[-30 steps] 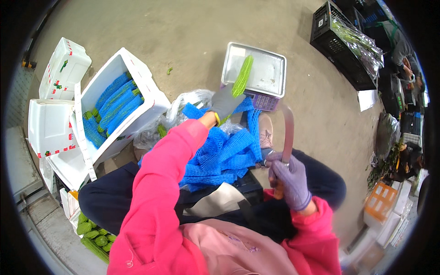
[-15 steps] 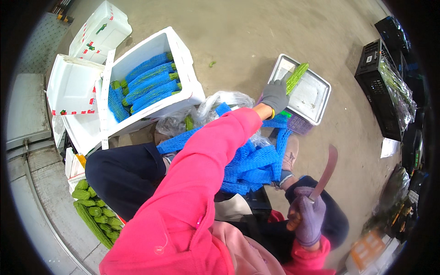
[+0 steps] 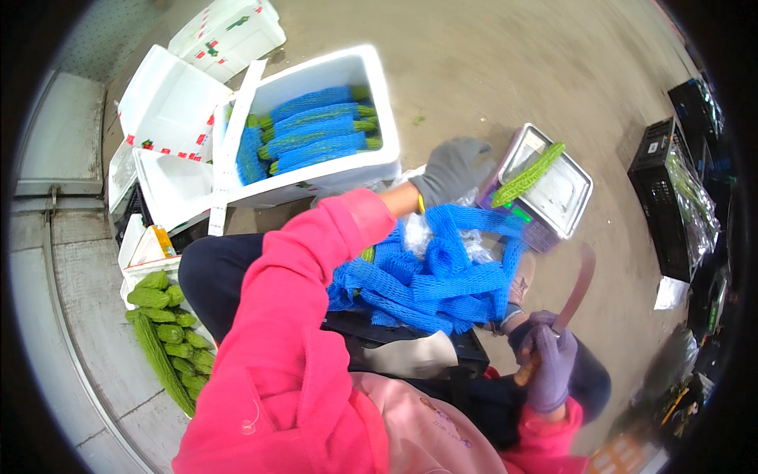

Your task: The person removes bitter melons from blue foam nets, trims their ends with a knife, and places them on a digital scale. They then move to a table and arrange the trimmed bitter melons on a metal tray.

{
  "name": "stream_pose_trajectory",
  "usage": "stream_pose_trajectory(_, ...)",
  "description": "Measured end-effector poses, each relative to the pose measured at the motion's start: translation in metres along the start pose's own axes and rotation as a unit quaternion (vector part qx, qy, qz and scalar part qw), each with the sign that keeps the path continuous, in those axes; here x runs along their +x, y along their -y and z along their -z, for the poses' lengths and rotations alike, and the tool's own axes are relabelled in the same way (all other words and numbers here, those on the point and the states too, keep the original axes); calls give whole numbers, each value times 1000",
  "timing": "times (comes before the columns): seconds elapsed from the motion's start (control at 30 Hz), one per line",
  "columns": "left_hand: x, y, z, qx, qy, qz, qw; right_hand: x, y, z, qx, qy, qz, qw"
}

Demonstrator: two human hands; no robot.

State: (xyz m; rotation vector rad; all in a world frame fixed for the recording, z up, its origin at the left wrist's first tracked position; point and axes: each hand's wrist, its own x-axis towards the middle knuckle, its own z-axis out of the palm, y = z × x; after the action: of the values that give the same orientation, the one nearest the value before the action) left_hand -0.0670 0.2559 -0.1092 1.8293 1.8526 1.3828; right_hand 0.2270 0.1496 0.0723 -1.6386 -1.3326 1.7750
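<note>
My left hand [image 3: 454,171], in a grey glove, hangs above the clear plastic bags left of the scale, slightly blurred. Its fingers are apart and hold nothing. On the metal pan of the scale [image 3: 564,197] lies a green bitter melon [image 3: 529,175], slanting across its left side. My right hand [image 3: 550,367], in a purple glove, grips a knife [image 3: 579,288] with a long curved blade pointing up, over my right knee. Blue foam net sleeves [image 3: 426,276] are heaped in front of me, between my hands.
A white foam box [image 3: 379,103] at the far left holds bitter melons in blue nets. More bitter melons [image 3: 170,336] lie in a box at my left. Other foam boxes [image 3: 178,103] stand behind it. Black crates [image 3: 663,197] line the right side.
My left hand has let go of the bitter melon, leaving it on the scale, and has drawn back leftward. The knife stays in my right hand. The whole view has shifted.
</note>
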Motion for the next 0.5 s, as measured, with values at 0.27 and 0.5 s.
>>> stream_pose_trajectory(0.27, 12, 119, 154, 170, -30, 168, 971, 8, 1, -20, 45, 23, 1, 999)
stream_pose_trajectory(0.5, -54, 224, 238, 402, 133, 399, 813, 23, 3, -36, 22, 35, -20, 999)
